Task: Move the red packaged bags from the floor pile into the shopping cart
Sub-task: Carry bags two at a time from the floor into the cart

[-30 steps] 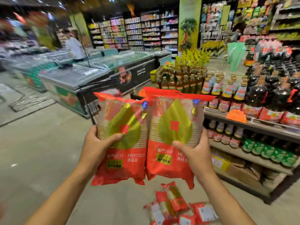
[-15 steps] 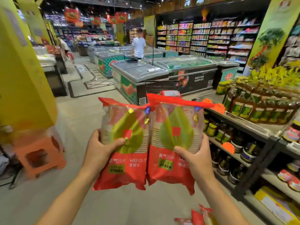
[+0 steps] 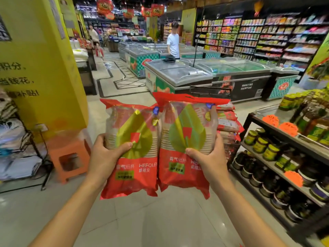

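I hold two red packaged bags upright at chest height, side by side and touching. My left hand [image 3: 105,157] grips the left red bag [image 3: 130,168] by its left edge. My right hand [image 3: 208,161] grips the right red bag [image 3: 185,139] by its right edge. Each bag is clear in the middle with a green leaf print and stacked paper cups inside. Behind the right bag stands the shopping cart [image 3: 229,148], mostly hidden, with several red bags [image 3: 227,122] stacked in it. The floor pile is out of view.
A shelf rack of jars and bottles [image 3: 277,157] runs along the right. An orange stool [image 3: 69,157] and a yellow pillar [image 3: 41,68] stand on the left. Chest freezers [image 3: 179,73] lie ahead, with a person in a white shirt [image 3: 173,43] behind them.
My view has swung left and up: the floor pile has left the frame and the cart with stacked red bags has come into sight. Both hands keep their grip on the bags.
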`<state>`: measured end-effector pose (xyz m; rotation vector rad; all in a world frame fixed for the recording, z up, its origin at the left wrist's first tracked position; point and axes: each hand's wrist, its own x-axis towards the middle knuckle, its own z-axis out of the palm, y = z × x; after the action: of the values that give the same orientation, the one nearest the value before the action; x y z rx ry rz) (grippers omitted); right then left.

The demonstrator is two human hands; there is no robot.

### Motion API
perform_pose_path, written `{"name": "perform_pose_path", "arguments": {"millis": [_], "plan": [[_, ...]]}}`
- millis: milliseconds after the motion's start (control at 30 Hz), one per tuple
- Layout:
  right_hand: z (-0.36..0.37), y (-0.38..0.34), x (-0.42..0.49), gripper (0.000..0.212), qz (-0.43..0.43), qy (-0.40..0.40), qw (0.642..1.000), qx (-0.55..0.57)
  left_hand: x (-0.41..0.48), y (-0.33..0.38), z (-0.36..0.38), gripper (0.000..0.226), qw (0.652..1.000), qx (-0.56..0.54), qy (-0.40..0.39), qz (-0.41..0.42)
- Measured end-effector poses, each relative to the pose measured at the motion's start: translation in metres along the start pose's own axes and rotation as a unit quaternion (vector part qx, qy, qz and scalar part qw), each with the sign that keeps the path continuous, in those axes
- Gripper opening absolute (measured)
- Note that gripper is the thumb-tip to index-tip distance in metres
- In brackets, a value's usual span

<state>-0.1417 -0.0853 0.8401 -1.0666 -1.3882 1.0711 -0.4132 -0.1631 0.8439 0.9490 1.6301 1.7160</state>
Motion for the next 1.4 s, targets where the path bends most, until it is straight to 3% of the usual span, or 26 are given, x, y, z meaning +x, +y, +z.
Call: {"name": "perform_pose_path", "arguments": {"millis": [233, 433, 767, 867, 1033, 1400], "plan": [[0.056, 0.025, 0.071, 0.09, 0.011, -0.015, 1.0, -0.006, 0.069, -0.013, -0.005, 0.046, 0.999, 0.018, 0.035, -0.007], [0.109, 0.048, 0.172, 0.079, 0.004, -0.033, 0.998, 0.054, 0.169, -0.007, 0.002, 0.046, 0.996, 0.067, 0.061, 0.015], [0.166, 0.063, 0.329, 0.082, 0.006, -0.063, 0.996, 0.066, 0.318, -0.005, 0.035, 0.036, 0.991, 0.096, 0.091, 0.022], [0.178, 0.073, 0.37, 0.081, 0.006, -0.056, 0.996, 0.062, 0.365, -0.012, 0.045, 0.039, 0.992, 0.095, 0.081, 0.02], [0.205, 0.092, 0.441, 0.09, 0.005, -0.019, 0.999, 0.042, 0.46, -0.033, 0.064, 0.065, 0.995, 0.081, 0.055, 0.016], [0.233, 0.107, 0.58, 0.082, -0.012, 0.151, 0.988, -0.025, 0.681, -0.069, 0.151, 0.063, 0.992, 0.039, -0.12, 0.006]]}}
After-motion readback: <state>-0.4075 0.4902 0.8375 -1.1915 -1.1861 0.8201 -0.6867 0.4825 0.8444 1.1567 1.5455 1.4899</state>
